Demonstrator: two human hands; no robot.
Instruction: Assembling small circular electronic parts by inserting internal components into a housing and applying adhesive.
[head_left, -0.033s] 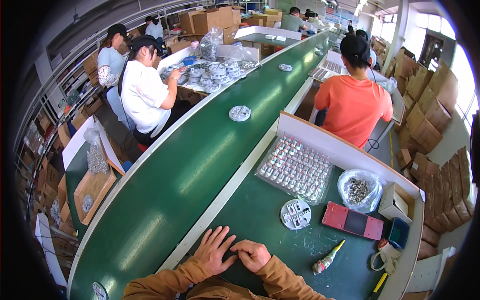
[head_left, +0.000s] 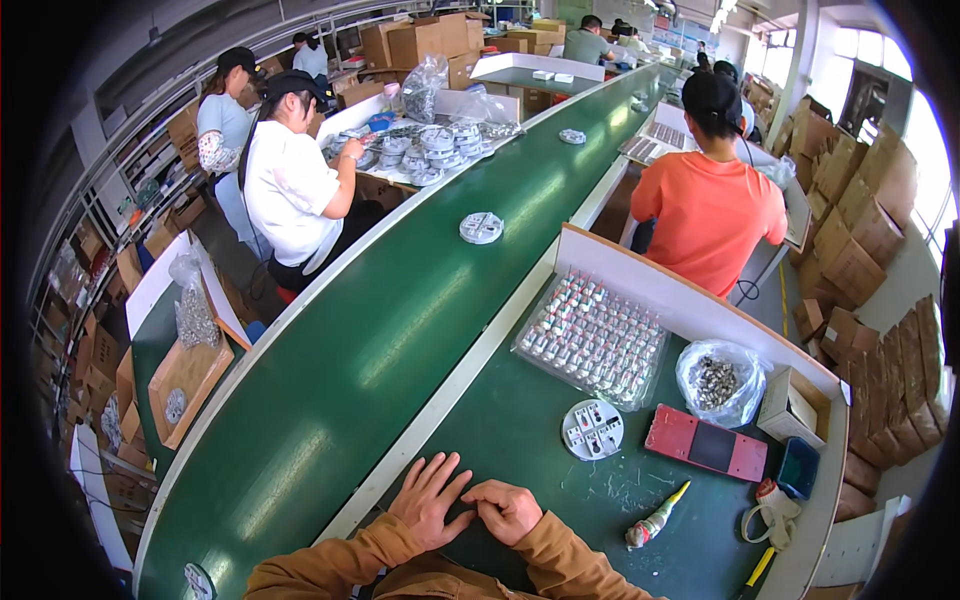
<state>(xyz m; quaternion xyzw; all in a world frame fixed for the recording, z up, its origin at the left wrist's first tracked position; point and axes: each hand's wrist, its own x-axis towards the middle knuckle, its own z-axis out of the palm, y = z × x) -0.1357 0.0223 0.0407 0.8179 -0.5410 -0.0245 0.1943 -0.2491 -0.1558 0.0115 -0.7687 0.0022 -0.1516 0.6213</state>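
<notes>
My left hand (head_left: 430,502) rests palm down at the near edge of the green worktable, fingers stretched and apart, holding nothing. Beside it my right hand (head_left: 506,511) is closed, its fingers curled in next to the left thumb, and nothing shows in it. Ahead and to the right lies a round white module (head_left: 592,429) with small dark and metal parts set in it. Further right sit a red block with a dark middle (head_left: 706,443) and a wrapped tool with a yellow-green tapered tip (head_left: 657,516).
Behind the module stands a clear tray (head_left: 592,341) of small white and red parts. A bag of metal pieces (head_left: 716,380), an open box (head_left: 793,405), a dark green bin (head_left: 797,467) and a tape roll (head_left: 771,516) line the right. A green conveyor (head_left: 400,330) carries round modules (head_left: 481,228); co-workers sit beyond.
</notes>
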